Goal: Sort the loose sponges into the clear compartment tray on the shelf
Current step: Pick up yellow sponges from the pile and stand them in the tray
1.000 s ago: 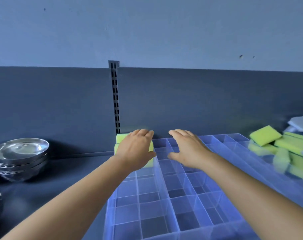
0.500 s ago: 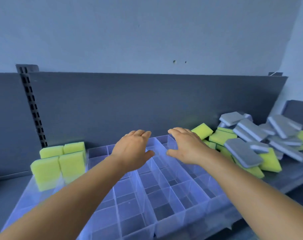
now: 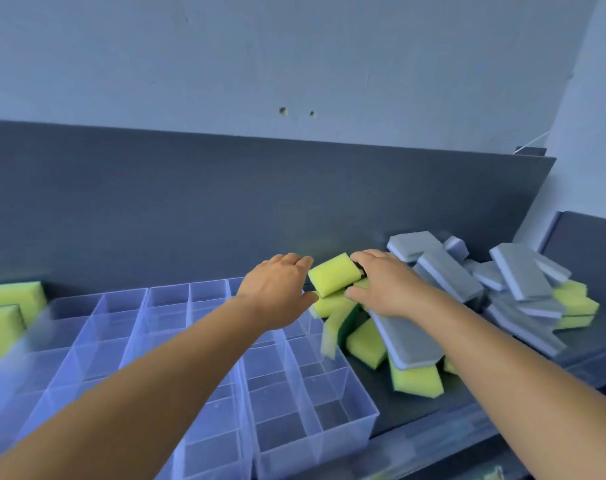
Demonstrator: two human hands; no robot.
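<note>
A clear compartment tray (image 3: 343, 422) lies on the dark shelf, with yellow sponges (image 3: 7, 315) standing in its far-left compartments. Right of the tray is a loose pile of grey-topped sponges (image 3: 518, 280) and yellow ones (image 3: 416, 379). A yellow sponge (image 3: 332, 280) sits on top of the pile's left edge, between my hands. My right hand (image 3: 388, 289) holds its right end, fingers over the top and thumb at its lower corner. My left hand (image 3: 277, 294) hovers over the tray's far right corner, fingers relaxed, fingertips at the sponge's left corner.
A dark back panel (image 3: 225, 209) rises behind the shelf, with a pale wall above it. The shelf's front edge (image 3: 468, 431) runs just below the pile. A dark raised panel (image 3: 589, 244) stands at the far right.
The view swung right, away from the steel bowls and toward the sponge pile. Both hands moved from over the tray to the pile, and my right hand took hold of the top yellow sponge.
</note>
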